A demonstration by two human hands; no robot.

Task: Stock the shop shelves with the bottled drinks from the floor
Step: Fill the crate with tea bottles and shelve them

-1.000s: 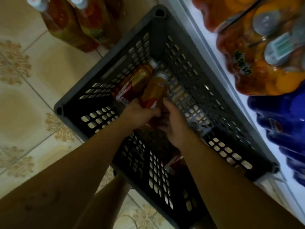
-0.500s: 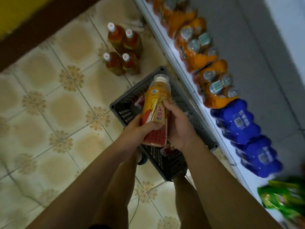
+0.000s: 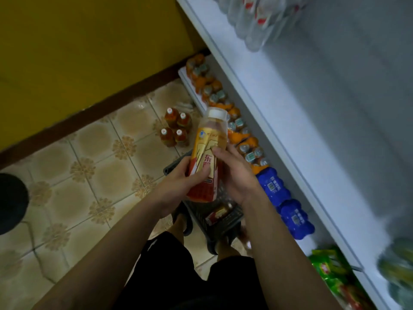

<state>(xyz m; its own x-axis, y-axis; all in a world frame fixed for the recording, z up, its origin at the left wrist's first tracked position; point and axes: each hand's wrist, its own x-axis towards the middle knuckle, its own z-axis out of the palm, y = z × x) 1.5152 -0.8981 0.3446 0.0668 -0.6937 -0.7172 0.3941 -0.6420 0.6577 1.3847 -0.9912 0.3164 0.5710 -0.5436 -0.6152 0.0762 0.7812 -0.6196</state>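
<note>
The person stands over the basket point(image 3: 223, 229) with a bottle point(image 3: 206, 157) held upright in 2 hands above it, out in front of the shelf point(image 3: 312, 113) and not yet on it. The left hand point(image 3: 178, 186) wraps the lower half, thumb laid across the red and yellow label. The right hand point(image 3: 234, 175) curls round the far side, fingertips pressing the label higher up. The white cap points up and a little away.

To place it well, I'd let 1 hand take the weight low on the body, carry it right over the shelf's white front lip, set the base flat, then slide it back. The stretch of shelf this side of the water pack point(image 3: 252, 19) looks bare, so there is room. The lip is the edge to clear, and a tall bottle may tip if it lands tilted.

Below, orange packs point(image 3: 223, 108) and blue packs point(image 3: 274, 186) line the bottom shelf, just beside the basket. A spare bottle point(image 3: 219, 212) lies in the basket, and 4 floor bottles point(image 3: 175, 128) stand farther off near the wall. A dark round thing point(image 3: 11, 202) sits well apart on the left.
</note>
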